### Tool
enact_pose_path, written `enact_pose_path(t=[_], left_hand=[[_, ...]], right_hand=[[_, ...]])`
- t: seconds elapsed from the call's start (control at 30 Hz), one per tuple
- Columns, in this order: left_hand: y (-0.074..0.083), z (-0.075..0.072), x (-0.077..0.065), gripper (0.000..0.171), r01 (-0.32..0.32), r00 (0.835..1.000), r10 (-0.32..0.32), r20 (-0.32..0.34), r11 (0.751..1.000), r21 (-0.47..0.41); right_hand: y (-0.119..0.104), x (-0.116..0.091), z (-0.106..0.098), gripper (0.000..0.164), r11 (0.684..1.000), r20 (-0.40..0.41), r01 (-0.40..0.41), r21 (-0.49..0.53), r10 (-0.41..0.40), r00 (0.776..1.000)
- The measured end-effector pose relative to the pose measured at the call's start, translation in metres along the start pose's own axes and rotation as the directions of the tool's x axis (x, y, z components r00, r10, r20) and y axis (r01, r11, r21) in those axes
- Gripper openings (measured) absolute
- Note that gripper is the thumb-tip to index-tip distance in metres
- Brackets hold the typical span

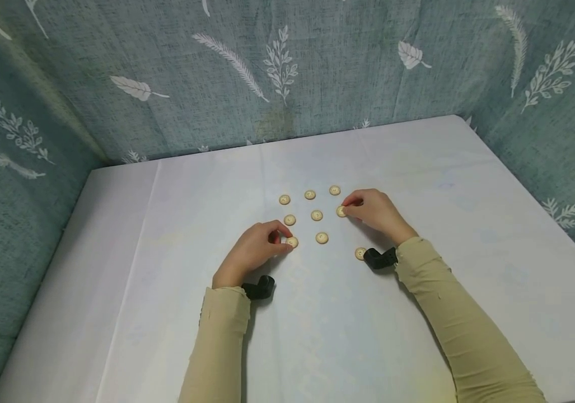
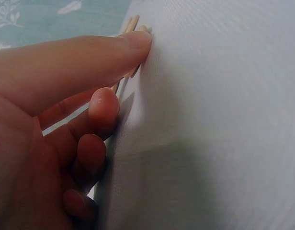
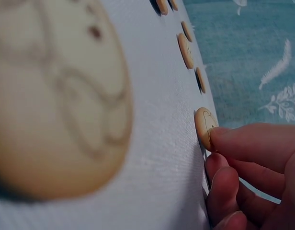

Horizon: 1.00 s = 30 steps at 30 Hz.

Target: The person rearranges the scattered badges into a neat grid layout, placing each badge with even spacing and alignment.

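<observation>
Several small round wooden discs lie in rough rows on the white table, pale tan with thin dark line drawings. My left hand [image 1: 254, 249] pinches the near-left disc [image 1: 293, 242] between thumb and index finger, low at the tabletop; in the left wrist view the thumb [image 2: 104, 57] covers most of it. At the right end of the middle row, my right hand [image 1: 375, 212] has thumb and fingertip on another disc [image 3: 203, 125]. Between the hands are a middle disc [image 1: 317, 215] and a nearer one [image 1: 322, 238].
Three discs form the far row, with one [image 1: 309, 195] at its centre. Another disc [image 1: 360, 253] sits partly behind the black right wrist camera [image 1: 380, 258] and looms large in the right wrist view. Green leaf-patterned curtains [image 1: 337, 73] stand behind and beside the white table [image 1: 191, 212].
</observation>
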<state>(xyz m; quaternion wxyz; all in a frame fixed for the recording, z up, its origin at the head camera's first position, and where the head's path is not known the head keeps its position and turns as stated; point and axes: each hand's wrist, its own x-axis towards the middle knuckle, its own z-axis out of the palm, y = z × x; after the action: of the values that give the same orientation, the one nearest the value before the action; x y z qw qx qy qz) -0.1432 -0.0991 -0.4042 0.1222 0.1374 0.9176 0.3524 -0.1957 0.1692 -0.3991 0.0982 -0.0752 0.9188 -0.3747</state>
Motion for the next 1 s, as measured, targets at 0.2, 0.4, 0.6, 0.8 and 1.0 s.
enact_pose_path(t=[0.2,0.4,0.6,0.8,1.0], left_hand=[[-0.0002,-0.0002,0.0007,0.016,-0.002,1.0,0.002,-0.009,1.0,0.008],[-0.0013,0.001,0.0012,0.016,0.006,1.0,-0.006,-0.009,1.0,0.002],[-0.0013,0.0015,0.0014,0.016,-0.006,1.0,0.006,-0.011,1.0,0.004],[-0.0012,0.0012,0.0013,0.016,-0.01,1.0,0.01,-0.011,1.0,0.013],[-0.001,0.0022,0.0015,0.016,-0.002,1.0,0.002,-0.005,1.0,-0.005]], right_hand=[[-0.0022,0.0002,0.0001,0.016,0.999,-0.02,0.008,-0.033,-0.009,1.0],[-0.0021,-0.0012,-0.0008,0.02,1.0,0.007,0.002,-0.027,-0.001,1.0],[-0.0009,-0.0017,-0.0018,0.021,0.998,0.054,0.041,-0.052,-0.038,0.998],[0.0005,-0.0008,-0.0005,0.02,0.996,0.046,0.065,-0.069,-0.062,0.997],[0.0008,-0.0018,-0.0019,0.02,0.997,0.047,0.052,-0.062,-0.049,0.998]])
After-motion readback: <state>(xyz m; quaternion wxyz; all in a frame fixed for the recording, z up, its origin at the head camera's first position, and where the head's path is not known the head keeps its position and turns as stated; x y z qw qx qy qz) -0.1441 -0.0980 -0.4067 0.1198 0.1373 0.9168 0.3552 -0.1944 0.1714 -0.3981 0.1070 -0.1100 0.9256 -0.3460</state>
